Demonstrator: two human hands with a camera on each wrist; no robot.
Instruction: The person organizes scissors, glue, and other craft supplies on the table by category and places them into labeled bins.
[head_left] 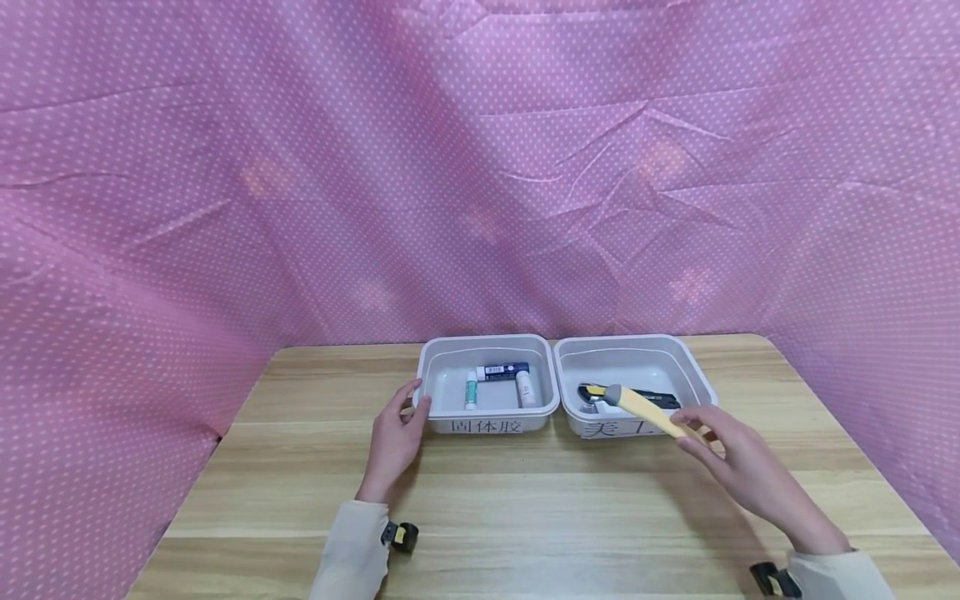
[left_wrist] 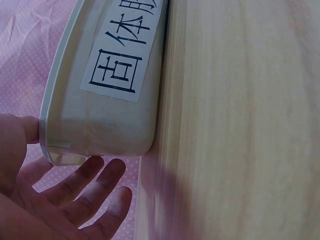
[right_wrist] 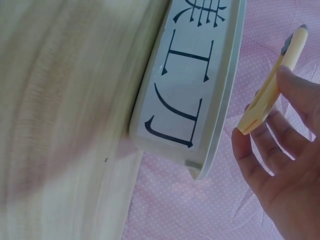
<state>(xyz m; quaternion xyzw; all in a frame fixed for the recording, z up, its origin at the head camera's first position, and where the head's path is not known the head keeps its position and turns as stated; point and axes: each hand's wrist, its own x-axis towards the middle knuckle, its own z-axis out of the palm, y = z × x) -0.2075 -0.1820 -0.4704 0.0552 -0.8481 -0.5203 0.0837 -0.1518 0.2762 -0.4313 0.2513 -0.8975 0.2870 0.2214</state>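
Note:
My right hand (head_left: 738,462) holds a yellow utility knife (head_left: 641,408) with a grey end, pinched between thumb and fingers. The knife slants up over the front rim of the right white bin (head_left: 693,367); the right wrist view shows the knife (right_wrist: 275,82) along its length. Inside that bin lie a black utility knife (head_left: 656,398) and other partly hidden cutters. With thumb on the rim and fingers below it, my left hand (head_left: 393,437) grips the near left corner of the left white bin (head_left: 442,354).
Several glue sticks (head_left: 502,372) lie in the left bin. Paper labels with Chinese characters (left_wrist: 120,70) are stuck to both bin fronts. The bins stand side by side toward the back of the wooden table (head_left: 525,517), before a pink dotted cloth (head_left: 465,167).

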